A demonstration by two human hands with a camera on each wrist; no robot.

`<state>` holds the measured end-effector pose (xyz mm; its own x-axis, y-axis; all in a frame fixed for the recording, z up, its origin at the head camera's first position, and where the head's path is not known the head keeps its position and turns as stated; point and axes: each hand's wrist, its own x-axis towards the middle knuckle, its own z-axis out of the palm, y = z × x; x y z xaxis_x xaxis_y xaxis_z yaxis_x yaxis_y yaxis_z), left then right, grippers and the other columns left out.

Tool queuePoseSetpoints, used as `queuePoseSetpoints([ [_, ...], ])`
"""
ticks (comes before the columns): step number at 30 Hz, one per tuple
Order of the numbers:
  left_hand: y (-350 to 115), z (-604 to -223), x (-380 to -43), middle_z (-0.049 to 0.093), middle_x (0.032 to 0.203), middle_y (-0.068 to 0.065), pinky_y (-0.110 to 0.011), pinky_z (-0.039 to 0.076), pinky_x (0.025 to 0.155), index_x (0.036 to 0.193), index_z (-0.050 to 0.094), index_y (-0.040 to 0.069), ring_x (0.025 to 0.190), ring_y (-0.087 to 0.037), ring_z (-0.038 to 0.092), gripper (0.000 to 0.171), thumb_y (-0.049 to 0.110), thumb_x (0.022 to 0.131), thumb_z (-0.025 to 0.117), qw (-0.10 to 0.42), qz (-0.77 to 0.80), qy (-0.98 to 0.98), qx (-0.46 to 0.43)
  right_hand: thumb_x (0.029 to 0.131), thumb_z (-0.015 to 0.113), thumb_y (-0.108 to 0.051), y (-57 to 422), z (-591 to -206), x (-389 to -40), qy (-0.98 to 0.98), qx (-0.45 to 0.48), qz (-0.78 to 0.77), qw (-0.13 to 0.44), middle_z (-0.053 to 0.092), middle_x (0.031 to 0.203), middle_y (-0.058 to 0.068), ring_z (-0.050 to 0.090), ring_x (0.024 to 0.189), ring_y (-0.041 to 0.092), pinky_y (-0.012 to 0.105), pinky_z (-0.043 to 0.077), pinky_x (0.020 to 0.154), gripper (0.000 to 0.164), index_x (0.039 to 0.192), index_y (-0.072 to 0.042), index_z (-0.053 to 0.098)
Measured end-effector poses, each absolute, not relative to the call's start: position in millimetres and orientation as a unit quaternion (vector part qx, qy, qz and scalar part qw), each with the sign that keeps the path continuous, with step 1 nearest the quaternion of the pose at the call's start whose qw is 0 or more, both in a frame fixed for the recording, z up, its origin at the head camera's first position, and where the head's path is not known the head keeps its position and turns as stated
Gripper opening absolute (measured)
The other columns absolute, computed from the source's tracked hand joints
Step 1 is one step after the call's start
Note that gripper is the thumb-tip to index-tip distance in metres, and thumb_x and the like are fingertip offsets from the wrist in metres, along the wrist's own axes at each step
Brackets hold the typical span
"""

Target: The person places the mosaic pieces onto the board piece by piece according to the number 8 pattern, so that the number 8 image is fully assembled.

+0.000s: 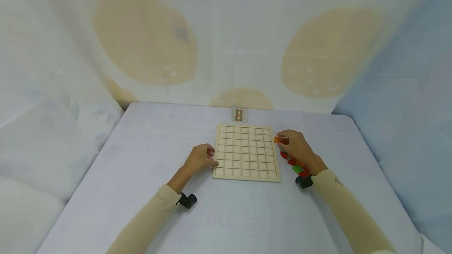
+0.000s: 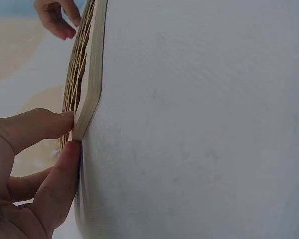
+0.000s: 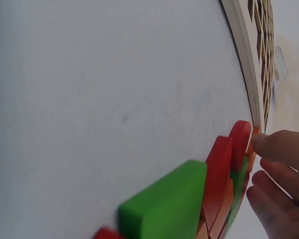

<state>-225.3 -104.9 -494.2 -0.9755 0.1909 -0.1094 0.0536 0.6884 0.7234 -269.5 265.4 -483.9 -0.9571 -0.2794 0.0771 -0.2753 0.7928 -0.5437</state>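
Pale cloth [image 1: 243, 62] walled the white table [image 1: 243, 218]. Toward its far edge lay the gridded board [image 1: 245, 153]; the left hand [image 1: 200, 158] pinched its left rim, the right hand [image 1: 296, 145] an orange piece [image 1: 277, 139] just beside its right, near coloured pieces [image 1: 297, 169].

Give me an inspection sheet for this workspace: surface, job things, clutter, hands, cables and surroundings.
Surface: pale tabletop, looks flat.
Job things: grid board lies flat, no blocks in its cells; red, green and orange blocks lie close together to its right.
Clutter: small patterned card beyond the board's far edge; its use is unclear.
Hands: left hand pinches the board's left edge; right hand pinches an orange block beside the right edge.
Cables: nothing seen.
Surroundings: pale hanging fabric with tan patches.
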Motion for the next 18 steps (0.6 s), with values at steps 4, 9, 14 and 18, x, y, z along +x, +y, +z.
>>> queuePoseSetpoints([
  [4, -106, -494, -225, 0.059, 0.089, -0.003, -0.027, 0.05, 0.069, 0.109, 0.064, -0.001, 0.077, -0.013, 0.057, 0.047, 0.012, 0.07, 0.087, 0.094, 0.393, 0.913, 0.064, 0.088, 0.07, -0.011, 261, -484, -275, 0.945, -0.151, -0.29, 0.002, 0.062, 0.121, 0.017, 0.059, 0.106, 0.03, 0.049, 0.05, 0.093, 0.04, 0.125, 0.002, 0.062],
  [9, -103, -493, -225, 0.06, 0.09, -0.003, -0.028, 0.051, 0.071, 0.111, 0.063, -0.003, 0.079, -0.014, 0.058, 0.048, 0.01, 0.071, 0.086, 0.087, 0.38, 0.917, 0.079, 0.088, 0.067, -0.006, 263, -487, -278, 0.945, -0.154, -0.288, -0.003, 0.063, 0.12, 0.019, 0.06, 0.106, 0.032, 0.05, 0.05, 0.093, 0.038, 0.124, 0.004, 0.063],
  [14, -102, -490, -224, 0.059, 0.09, -0.003, -0.028, 0.051, 0.072, 0.113, 0.063, -0.005, 0.08, -0.014, 0.058, 0.048, 0.007, 0.072, 0.085, 0.088, 0.374, 0.92, 0.082, 0.089, 0.067, -0.004, 265, -491, -280, 0.945, -0.157, -0.286, -0.001, 0.064, 0.118, 0.018, 0.061, 0.105, 0.032, 0.049, 0.05, 0.092, 0.035, 0.123, 0.003, 0.064],
  [18, -101, -488, -223, 0.059, 0.091, -0.003, -0.028, 0.051, 0.072, 0.114, 0.062, -0.004, 0.081, -0.014, 0.059, 0.048, 0.006, 0.073, 0.085, 0.091, 0.376, 0.919, 0.073, 0.089, 0.068, -0.006, 263, -490, -282, 0.946, -0.157, -0.284, 0.0, 0.064, 0.118, 0.018, 0.061, 0.104, 0.031, 0.049, 0.051, 0.092, 0.036, 0.124, 0.002, 0.064],
])
